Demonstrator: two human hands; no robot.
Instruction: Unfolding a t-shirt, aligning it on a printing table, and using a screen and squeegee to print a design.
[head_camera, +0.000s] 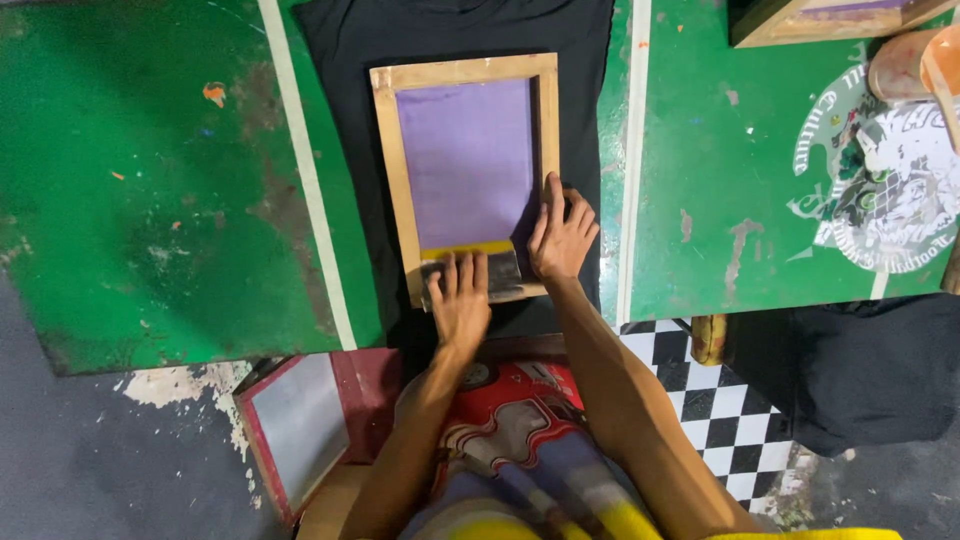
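Wooden frame (467, 72): purple mesh, on black shirt (345, 60).
Left hand (460, 300): flat, pressing squeegee (500, 272).
Right hand (562, 238): flat on frame edge.
Nearby: green table (150, 200).

The frame (466, 75) lies on the shirt (340, 60), which lies on the surface (150, 180); both hands rest on the frame's near end.
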